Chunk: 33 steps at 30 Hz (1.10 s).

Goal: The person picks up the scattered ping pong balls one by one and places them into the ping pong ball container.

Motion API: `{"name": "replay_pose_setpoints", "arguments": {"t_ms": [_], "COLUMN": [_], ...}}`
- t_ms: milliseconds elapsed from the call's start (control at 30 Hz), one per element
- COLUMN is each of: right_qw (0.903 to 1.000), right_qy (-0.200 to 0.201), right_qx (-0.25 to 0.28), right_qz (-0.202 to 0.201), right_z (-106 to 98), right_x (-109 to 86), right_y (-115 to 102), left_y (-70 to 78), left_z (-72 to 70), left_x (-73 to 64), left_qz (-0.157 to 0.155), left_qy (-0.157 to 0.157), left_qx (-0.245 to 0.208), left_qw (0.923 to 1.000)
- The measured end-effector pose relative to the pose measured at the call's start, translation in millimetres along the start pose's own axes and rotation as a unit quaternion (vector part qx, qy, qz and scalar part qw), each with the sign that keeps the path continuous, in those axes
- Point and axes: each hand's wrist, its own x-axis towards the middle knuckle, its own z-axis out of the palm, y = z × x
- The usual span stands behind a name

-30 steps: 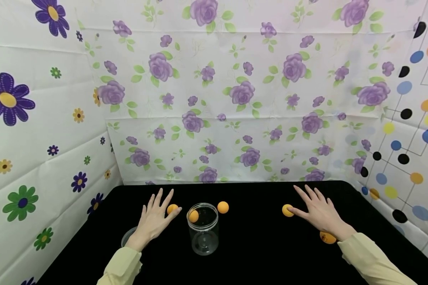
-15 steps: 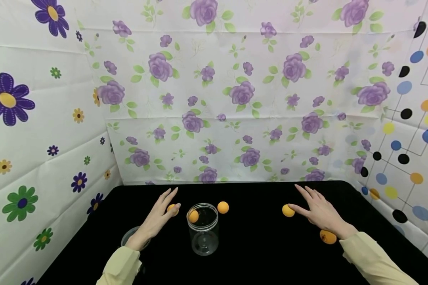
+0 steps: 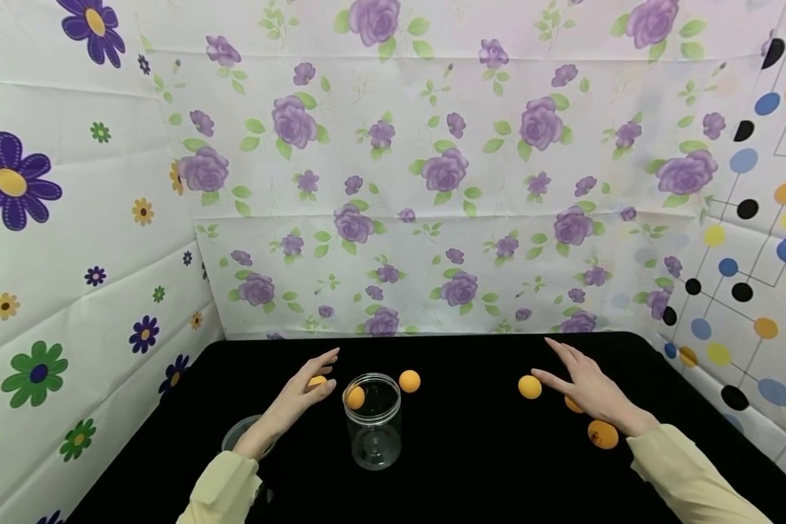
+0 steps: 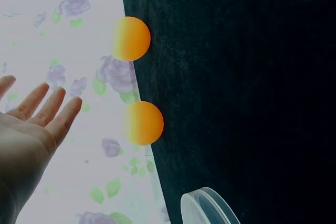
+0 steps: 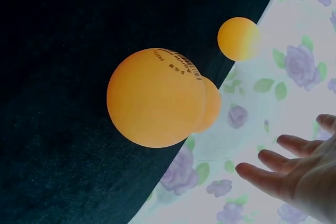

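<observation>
Over the black table, my left hand (image 3: 296,397) is held above an orange ping-pong ball (image 3: 316,381), partly covering it, with its fingers extended and holding nothing. To its right stands an upright clear jar (image 3: 376,445) without a lid; another orange ball (image 3: 355,397) shows through its rim. My right hand (image 3: 589,389) hovers with fingers extended, its thumb near a yellow-orange ball (image 3: 530,387). Under that hand, a further ball (image 3: 573,405) is partly hidden. A ball with printed lettering (image 5: 155,98) lies closest to the right wrist camera, overlapping one behind it (image 5: 212,104).
Near the jar's back right lies one more orange ball (image 3: 409,381). A clear round lid (image 4: 210,208) sits under the left forearm. Patterned cloth walls (image 3: 432,182) enclose the black table (image 3: 471,466) at the back and both sides.
My left hand has turned onto its side and shifted a little to the right. My right hand has moved slightly, uncovering the partly hidden ball and more of the printed one.
</observation>
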Motion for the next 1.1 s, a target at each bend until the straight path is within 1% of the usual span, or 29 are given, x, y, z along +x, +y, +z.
{"name": "replay_pose_setpoints", "arguments": {"t_ms": [67,167,333,500,533,633,733,800,900,1100], "right_qw": [0.9999,0.9992,0.9981,0.9973,0.9972,0.9963,0.9953,0.9949,0.994,0.9932], "right_qy": [-0.006,-0.014,-0.02,-0.022,-0.022,-0.026,-0.03,-0.033,-0.039,-0.052], "right_qx": [0.012,0.027,0.042,0.055,0.057,0.064,0.072,0.075,0.083,0.071], "right_qz": [0.01,0.027,0.041,0.043,0.044,0.051,0.057,0.059,0.06,0.076], "right_z": [-1,-1,-3,-4,-4,-6,-9,-10,-11,-14], "right_x": [0.6,1.5,2.1,2.0,2.2,2.6,3.4,3.7,3.9,6.0], "right_y": [1,3,7,9,10,13,16,17,20,25], "left_y": [0.7,2.0,3.2,4.6,7.6,8.1,6.9,2.7,0.2,-3.0], "left_z": [-0.3,-0.4,1.1,3.0,3.1,4.2,5.7,7.1,8.9,10.6], "left_x": [0.0,-1.0,-2.0,-0.7,-0.8,0.5,1.7,2.7,3.5,5.4], "left_qz": [-0.002,0.004,0.017,0.02,0.019,0.026,0.028,0.03,0.04,0.061], "left_qy": [-0.01,-0.029,-0.052,-0.058,-0.062,-0.074,-0.085,-0.087,-0.096,-0.106], "left_qx": [-0.02,-0.04,-0.051,-0.052,-0.056,-0.068,-0.077,-0.077,-0.076,-0.082], "left_qw": [0.9997,0.9988,0.9972,0.9968,0.9963,0.9946,0.993,0.9927,0.9917,0.9892]}}
